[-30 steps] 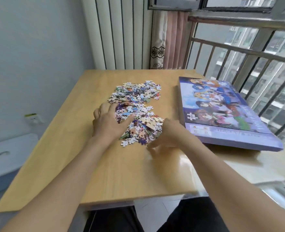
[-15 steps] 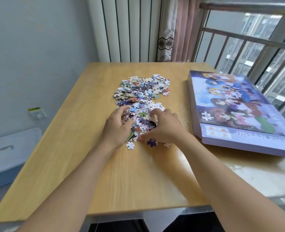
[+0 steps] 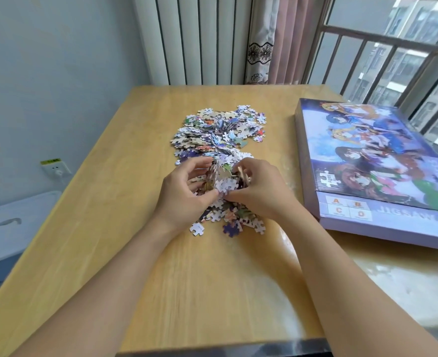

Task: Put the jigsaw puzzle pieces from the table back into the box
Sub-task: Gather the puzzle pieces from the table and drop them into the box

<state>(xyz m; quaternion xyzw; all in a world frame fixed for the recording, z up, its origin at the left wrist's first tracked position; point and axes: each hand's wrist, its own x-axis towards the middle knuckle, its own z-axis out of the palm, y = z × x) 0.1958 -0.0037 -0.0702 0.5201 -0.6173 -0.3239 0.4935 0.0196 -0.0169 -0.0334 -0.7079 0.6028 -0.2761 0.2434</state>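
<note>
Both hands are cupped together over the near end of the puzzle pile. Left hand: fingers curled inward, thumb tip pressed against a clump of puzzle pieces raised above the table. Right hand: fingers bent around the same clump from the opposite side, thumb touching the lower pieces. The clump is gripped between the two hands; how many pieces it contains cannot be told.

Loose pieces lie in a long heap near the middle of the table, running from beneath the hands toward the far edge. A few single pieces lie apart at the near end of the heap, just below the hands.

Box: purple, flat, closed, with a printed cartoon picture on its lid. It lies along the right edge of the table, its near corner overhanging that edge, apart from the heap and from both hands.
</note>
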